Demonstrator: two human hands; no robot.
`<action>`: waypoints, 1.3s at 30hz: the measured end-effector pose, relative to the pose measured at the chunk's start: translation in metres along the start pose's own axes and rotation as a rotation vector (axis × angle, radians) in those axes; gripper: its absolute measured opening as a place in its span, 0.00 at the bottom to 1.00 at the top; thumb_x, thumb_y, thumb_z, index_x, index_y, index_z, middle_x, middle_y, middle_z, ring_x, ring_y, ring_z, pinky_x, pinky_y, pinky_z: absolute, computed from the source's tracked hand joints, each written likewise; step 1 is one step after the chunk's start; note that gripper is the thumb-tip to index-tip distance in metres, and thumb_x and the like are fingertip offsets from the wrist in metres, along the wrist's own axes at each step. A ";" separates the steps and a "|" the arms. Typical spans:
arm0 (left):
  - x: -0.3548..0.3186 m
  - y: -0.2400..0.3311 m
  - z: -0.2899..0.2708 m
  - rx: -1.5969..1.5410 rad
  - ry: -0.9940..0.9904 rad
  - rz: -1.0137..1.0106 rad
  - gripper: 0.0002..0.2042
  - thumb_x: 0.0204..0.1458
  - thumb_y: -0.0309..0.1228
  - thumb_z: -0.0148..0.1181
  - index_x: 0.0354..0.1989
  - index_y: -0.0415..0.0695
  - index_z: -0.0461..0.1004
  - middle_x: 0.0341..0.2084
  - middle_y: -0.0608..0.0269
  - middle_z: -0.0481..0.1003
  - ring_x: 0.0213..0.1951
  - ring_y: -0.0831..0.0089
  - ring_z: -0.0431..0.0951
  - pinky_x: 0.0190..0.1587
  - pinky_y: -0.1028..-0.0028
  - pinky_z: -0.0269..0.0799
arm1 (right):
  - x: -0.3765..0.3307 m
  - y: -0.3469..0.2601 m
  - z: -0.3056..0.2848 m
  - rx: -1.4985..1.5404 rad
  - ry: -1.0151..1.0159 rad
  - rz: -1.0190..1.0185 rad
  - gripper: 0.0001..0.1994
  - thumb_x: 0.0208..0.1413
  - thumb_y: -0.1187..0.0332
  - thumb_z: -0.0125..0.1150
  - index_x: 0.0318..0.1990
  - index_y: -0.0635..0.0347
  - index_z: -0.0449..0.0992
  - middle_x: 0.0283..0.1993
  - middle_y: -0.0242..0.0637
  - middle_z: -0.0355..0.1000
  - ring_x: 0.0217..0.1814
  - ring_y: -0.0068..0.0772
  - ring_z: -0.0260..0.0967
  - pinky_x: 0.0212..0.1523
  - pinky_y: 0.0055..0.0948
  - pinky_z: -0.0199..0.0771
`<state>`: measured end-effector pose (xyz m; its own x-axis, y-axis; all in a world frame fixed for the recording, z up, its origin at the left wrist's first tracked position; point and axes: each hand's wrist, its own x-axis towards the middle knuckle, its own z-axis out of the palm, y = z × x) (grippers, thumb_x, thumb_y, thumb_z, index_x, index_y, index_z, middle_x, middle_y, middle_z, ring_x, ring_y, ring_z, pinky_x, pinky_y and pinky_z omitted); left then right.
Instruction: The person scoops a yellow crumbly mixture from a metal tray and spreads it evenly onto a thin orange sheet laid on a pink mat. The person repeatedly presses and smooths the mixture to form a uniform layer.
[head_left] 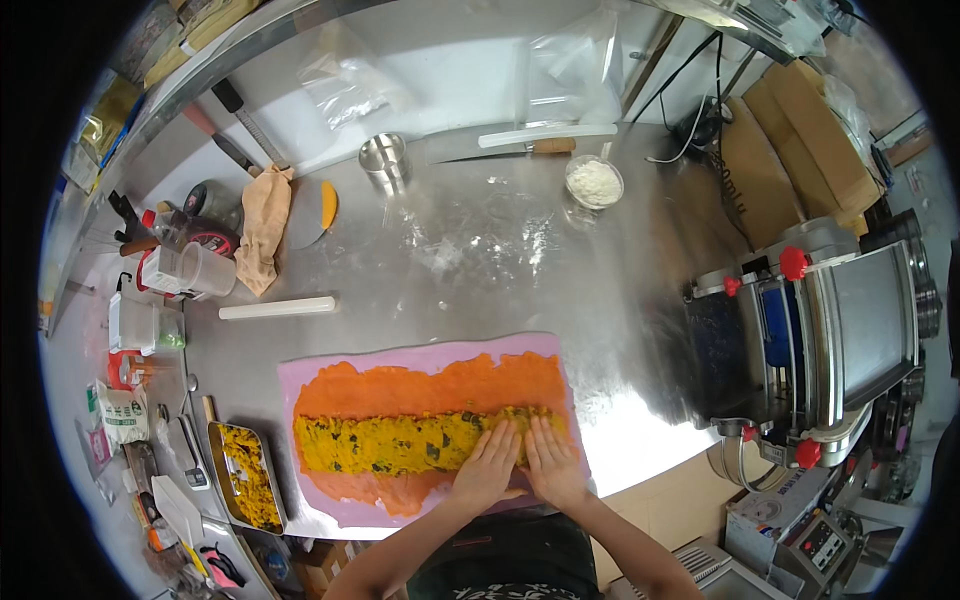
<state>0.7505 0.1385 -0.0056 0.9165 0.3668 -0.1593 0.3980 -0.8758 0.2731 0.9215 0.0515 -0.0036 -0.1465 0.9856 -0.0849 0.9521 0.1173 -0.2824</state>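
A pink dough sheet [480, 349] lies on the steel worktop at the near edge. Spread over it is an orange layer [400, 388], with pink left bare around the rim. Across the orange runs a wide band of yellow filling [390, 443] flecked with dark green bits. My left hand [487, 465] rests on the right part of this band, fingers stretched out and pointing away from me. Close beside it, my right hand [552, 460] lies flat at the band's right end, fingers also straight. Neither hand holds anything. Both palms hide the filling beneath them.
Left of the dough stands a metal tray [219, 470] with more yellow filling. A white rolling pin [278, 308] lies beyond it. Farther back are a metal cup [384, 158], a long knife [552, 146] and a bowl of white powder [594, 184]. A roller machine [800, 340] occupies the right.
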 end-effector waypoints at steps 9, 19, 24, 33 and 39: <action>0.018 0.012 -0.018 0.027 0.022 -0.023 0.53 0.44 0.62 0.62 0.67 0.26 0.57 0.70 0.33 0.53 0.74 0.43 0.48 0.74 0.53 0.42 | 0.002 0.007 -0.023 0.262 0.195 0.213 0.32 0.57 0.69 0.58 0.65 0.82 0.58 0.73 0.68 0.51 0.76 0.67 0.48 0.74 0.51 0.51; 0.028 0.014 -0.012 -0.115 0.051 -0.073 0.53 0.44 0.59 0.65 0.68 0.27 0.55 0.72 0.39 0.51 0.75 0.49 0.47 0.75 0.55 0.41 | -0.006 0.030 -0.014 0.686 0.376 0.377 0.31 0.59 0.78 0.51 0.71 0.70 0.55 0.70 0.63 0.59 0.72 0.59 0.58 0.70 0.45 0.60; 0.036 0.008 -0.017 -0.234 0.171 -0.134 0.55 0.38 0.53 0.73 0.67 0.25 0.54 0.71 0.35 0.51 0.74 0.48 0.47 0.75 0.52 0.43 | -0.001 0.032 0.004 0.771 0.505 0.524 0.27 0.64 0.78 0.43 0.72 0.65 0.57 0.67 0.58 0.64 0.68 0.60 0.64 0.66 0.42 0.65; 0.062 -0.004 -0.006 -0.120 0.162 0.005 0.53 0.35 0.47 0.75 0.67 0.28 0.56 0.69 0.39 0.57 0.71 0.54 0.57 0.74 0.59 0.49 | 0.002 0.012 0.012 0.733 0.419 0.408 0.31 0.57 0.83 0.41 0.71 0.69 0.55 0.71 0.59 0.58 0.72 0.60 0.58 0.69 0.44 0.62; 0.063 0.002 -0.015 -0.182 0.152 -0.013 0.48 0.39 0.49 0.72 0.66 0.30 0.60 0.68 0.42 0.59 0.72 0.55 0.57 0.74 0.59 0.50 | -0.010 0.020 0.000 0.865 0.370 0.530 0.32 0.56 0.84 0.38 0.72 0.65 0.56 0.70 0.57 0.60 0.71 0.58 0.61 0.69 0.43 0.63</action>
<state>0.8093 0.1651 -0.0005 0.9013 0.4325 -0.0231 0.3976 -0.8049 0.4405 0.9418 0.0442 -0.0086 0.4572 0.8780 -0.1417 0.3368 -0.3184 -0.8861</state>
